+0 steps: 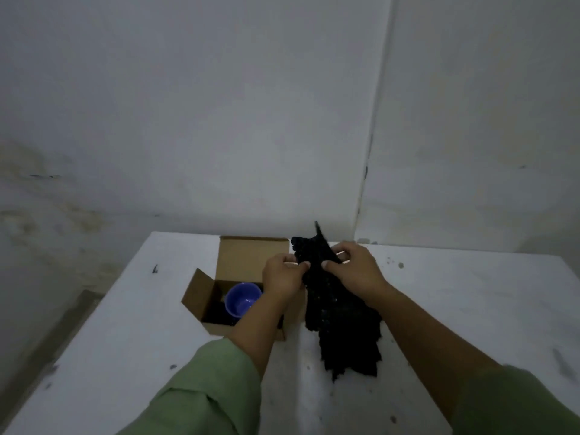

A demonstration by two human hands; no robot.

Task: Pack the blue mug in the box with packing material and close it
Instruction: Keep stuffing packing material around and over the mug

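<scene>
A blue mug (242, 299) stands upright inside an open cardboard box (205, 301), on dark packing material at the box bottom. The box flaps stand up at the back and left. To the right of the box, a long sheet of black packing material (340, 321) hangs down to the table. My left hand (282, 276) pinches its upper left edge, above the box. My right hand (351, 266) pinches its upper right edge. Both hands hold the sheet lifted, its top corner poking up behind my fingers.
The box sits on a white table (131, 324) marked with dark specks. Pale walls meet in a corner behind the table. The table's left edge drops off to a dim floor. Green sleeves cover my forearms near the bottom.
</scene>
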